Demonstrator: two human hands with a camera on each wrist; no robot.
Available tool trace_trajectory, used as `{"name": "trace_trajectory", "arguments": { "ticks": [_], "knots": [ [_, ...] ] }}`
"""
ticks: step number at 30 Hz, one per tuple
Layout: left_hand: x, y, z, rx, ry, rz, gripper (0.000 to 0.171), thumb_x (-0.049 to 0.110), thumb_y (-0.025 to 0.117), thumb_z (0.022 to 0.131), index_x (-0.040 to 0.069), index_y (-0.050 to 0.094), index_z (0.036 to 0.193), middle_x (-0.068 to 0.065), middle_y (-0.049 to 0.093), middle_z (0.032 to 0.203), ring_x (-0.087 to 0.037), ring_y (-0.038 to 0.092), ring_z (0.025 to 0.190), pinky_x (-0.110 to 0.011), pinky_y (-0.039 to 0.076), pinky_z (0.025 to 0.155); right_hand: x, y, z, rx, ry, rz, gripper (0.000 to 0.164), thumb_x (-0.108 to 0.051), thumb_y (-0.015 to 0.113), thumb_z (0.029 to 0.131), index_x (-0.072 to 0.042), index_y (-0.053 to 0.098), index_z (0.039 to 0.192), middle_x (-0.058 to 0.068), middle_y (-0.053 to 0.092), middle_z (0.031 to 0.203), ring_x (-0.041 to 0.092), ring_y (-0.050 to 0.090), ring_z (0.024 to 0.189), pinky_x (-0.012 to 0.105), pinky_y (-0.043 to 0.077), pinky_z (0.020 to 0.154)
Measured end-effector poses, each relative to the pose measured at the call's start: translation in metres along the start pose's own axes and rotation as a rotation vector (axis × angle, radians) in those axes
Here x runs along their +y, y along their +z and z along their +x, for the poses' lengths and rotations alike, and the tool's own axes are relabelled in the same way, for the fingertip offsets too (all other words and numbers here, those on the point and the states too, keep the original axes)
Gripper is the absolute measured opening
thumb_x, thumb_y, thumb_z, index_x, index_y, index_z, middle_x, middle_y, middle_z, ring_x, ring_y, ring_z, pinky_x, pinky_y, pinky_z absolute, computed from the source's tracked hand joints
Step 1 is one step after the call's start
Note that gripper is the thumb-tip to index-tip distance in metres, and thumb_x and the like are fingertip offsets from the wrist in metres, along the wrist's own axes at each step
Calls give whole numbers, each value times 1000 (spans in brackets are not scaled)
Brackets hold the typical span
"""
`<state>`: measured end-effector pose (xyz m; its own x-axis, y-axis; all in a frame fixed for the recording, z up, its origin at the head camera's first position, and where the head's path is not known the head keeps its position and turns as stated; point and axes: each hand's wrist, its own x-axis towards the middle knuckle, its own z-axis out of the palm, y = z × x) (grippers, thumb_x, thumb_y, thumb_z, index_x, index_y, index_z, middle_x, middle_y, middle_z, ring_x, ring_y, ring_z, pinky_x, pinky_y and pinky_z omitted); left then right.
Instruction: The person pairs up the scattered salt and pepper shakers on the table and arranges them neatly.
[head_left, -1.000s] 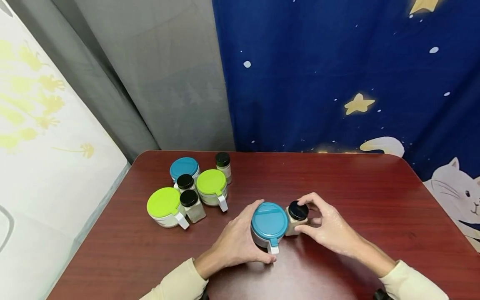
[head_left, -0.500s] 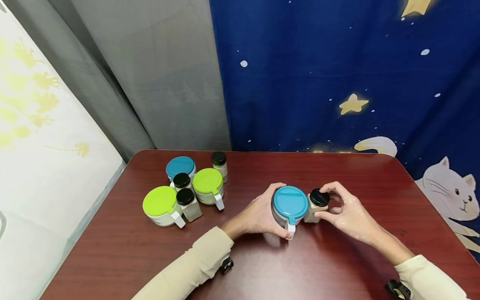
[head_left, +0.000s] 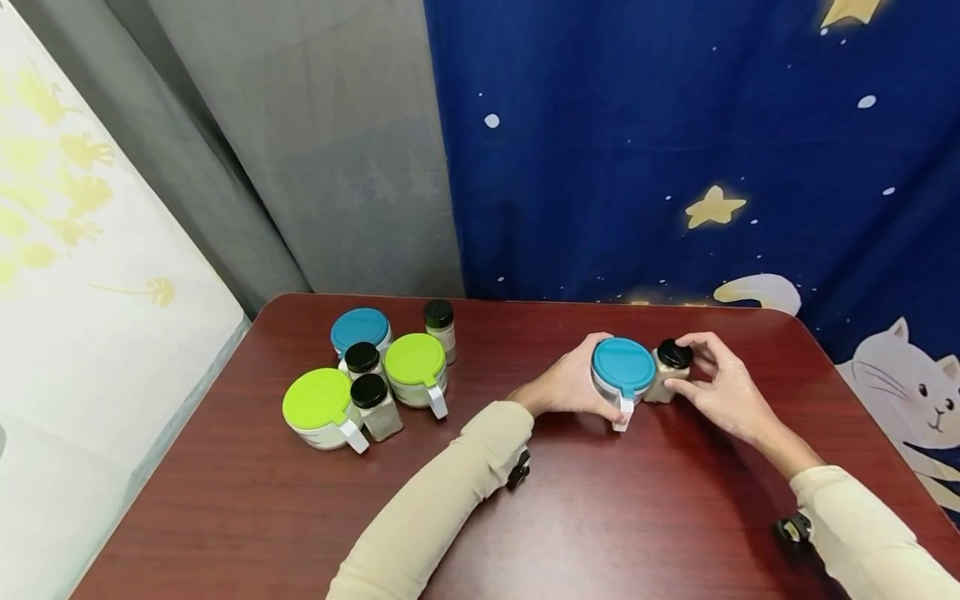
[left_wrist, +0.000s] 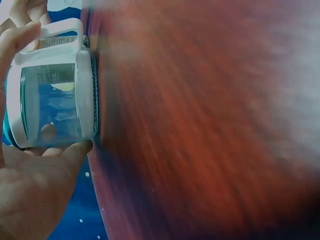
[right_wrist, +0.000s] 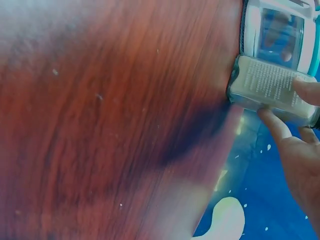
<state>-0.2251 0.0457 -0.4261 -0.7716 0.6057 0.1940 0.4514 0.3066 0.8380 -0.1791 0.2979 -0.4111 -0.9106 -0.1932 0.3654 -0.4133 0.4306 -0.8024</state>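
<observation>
My left hand grips a clear seasoning jar with a blue lid and a white handle. In the left wrist view, the thumb lies by the handle of this jar and the fingers lie along its opposite side. Close against the jar's right side, my right hand holds a square spice bottle with a black cap between thumb and fingers. Printed text covers one face of the spice bottle in the right wrist view. Both containers are upright, at the right-hand part of the table.
On the left of the dark red table stand a blue-lidded jar, two green-lidded jars, one in front and one behind, and several black-capped bottles. A blue curtain hangs behind the table's far edge.
Both hands have moved right and away from me across the table, carrying the blue-lidded jar and the spice bottle side by side. The group on the left has stayed in place.
</observation>
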Motion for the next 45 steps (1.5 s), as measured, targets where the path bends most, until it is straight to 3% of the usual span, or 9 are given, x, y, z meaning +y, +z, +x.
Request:
{"name": "trace_trajectory", "arguments": {
  "ticks": [2, 11, 21, 24, 28, 31, 34, 39, 45],
  "knots": [
    [-5, 2, 8, -6, -11, -28, 108, 15, 99, 61, 9, 35, 147, -2, 59, 131, -7, 56, 111, -20, 42, 97, 6, 0, 5, 14, 17, 0, 60, 19, 76, 80, 7, 45, 131, 29, 52, 132, -1, 54, 115, 14, 50, 80],
    [-16, -1, 25, -8, -83, -61, 104, 9, 97, 63, 2, 34, 145, -7, 54, 133, -10, 54, 114, -21, 40, 99, 17, 13, 22, 31, 63, -27, 59, 19, 70, 85, 5, 40, 134, 30, 51, 137, 49, 50, 125, 11, 48, 78],
    [-19, -2, 22, -3, -90, -68, 106, 10, 97, 64, 4, 31, 148, -7, 50, 136, -11, 52, 116, -22, 39, 100, 16, 22, 16, 44, 52, -84, 63, 17, 67, 87, 4, 36, 140, 32, 50, 137, 49, 47, 128, 8, 45, 79],
    [-15, -2, 17, -3, -139, -22, 119, 16, 96, 66, 6, 20, 156, -10, 41, 149, -14, 45, 129, -27, 36, 107, 10, 18, 14, 3, 45, -114, 74, 18, 66, 87, 4, 26, 147, 35, 42, 144, 50, 42, 132, 31, 50, 95],
    [-5, -4, 6, 14, -202, 37, 136, 27, 96, 67, 12, 1, 163, -11, 19, 164, -20, 27, 146, -37, 30, 114, -5, 8, 13, -20, 15, -194, 82, 15, 66, 86, 5, 19, 152, 33, 33, 152, 51, 35, 138, 65, 33, 103],
    [5, -7, -6, 59, -179, 62, 133, 28, 94, 71, 13, -1, 163, -11, 12, 166, -21, 20, 149, -39, 27, 116, -18, 3, 10, 8, -21, -272, 75, 9, 67, 88, 0, 29, 153, 23, 35, 156, 45, 33, 141, 59, 28, 112],
    [17, -9, -20, 123, -139, 88, 126, 26, 89, 78, 12, -4, 162, -10, 8, 167, -21, 13, 151, -38, 23, 118, -31, 3, 4, 28, -75, -334, 69, 5, 67, 92, -8, 38, 153, 13, 39, 158, 35, 36, 142, 40, 25, 116],
    [34, -11, -49, 143, -79, 129, 115, 25, 81, 86, 11, -4, 162, -9, 3, 167, -20, 9, 152, -38, 20, 119, -56, 15, -3, 51, -180, -314, 59, 6, 70, 90, -10, 53, 144, 8, 54, 143, 25, 52, 124, 14, 32, 101],
    [43, -19, -83, 143, -45, 202, 105, 32, 75, 90, 11, 2, 162, -9, 8, 167, -19, 12, 152, -41, 26, 117, -81, 39, -8, -23, -239, -205, 54, 9, 69, 91, -10, 57, 140, 8, 61, 131, 19, 64, 109, 13, 45, 90]
  ]
}}
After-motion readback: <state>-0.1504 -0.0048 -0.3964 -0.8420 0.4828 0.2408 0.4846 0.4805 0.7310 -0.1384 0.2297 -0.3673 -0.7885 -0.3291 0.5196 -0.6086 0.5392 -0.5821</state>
